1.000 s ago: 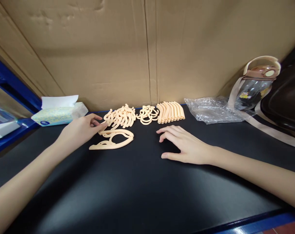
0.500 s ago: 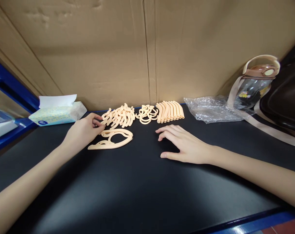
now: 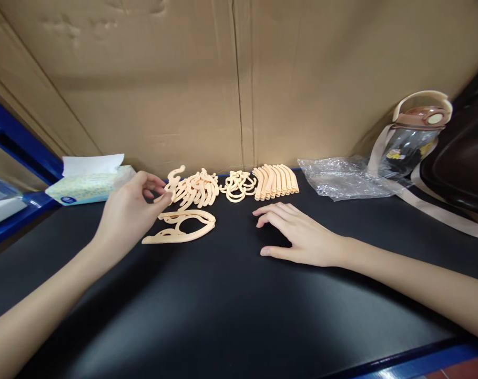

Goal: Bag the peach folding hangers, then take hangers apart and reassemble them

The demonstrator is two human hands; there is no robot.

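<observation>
My left hand (image 3: pixel 126 213) pinches a curved, peach-coloured plastic hanger arm (image 3: pixel 177 171) between thumb and fingers. The piece stands raised at the left side of a pile of similar curved arms (image 3: pixel 201 188); its lower end is partly hidden by my fingers. Just in front of that pile lies a folded plastic hanger (image 3: pixel 199 230) of the same colour. My right hand (image 3: pixel 297 234) rests over the black tabletop with its fingers apart and nothing in them. Beyond it are a heap of hanger hooks (image 3: pixel 234 198) and a row of bent tube-like arms (image 3: pixel 276 181).
A tissue pack (image 3: pixel 84 187) stands at the back left, beside a blue metal frame (image 3: pixel 21 142). On the right are a crumpled clear plastic bag (image 3: pixel 341 179) and a strapped water bottle (image 3: pixel 410 142). Cardboard (image 3: pixel 163 79) walls off the back of the black table (image 3: pixel 223 316).
My left hand has risen slightly and lifted a hanger arm up from the left edge of the pile. The right hand has stayed in place.
</observation>
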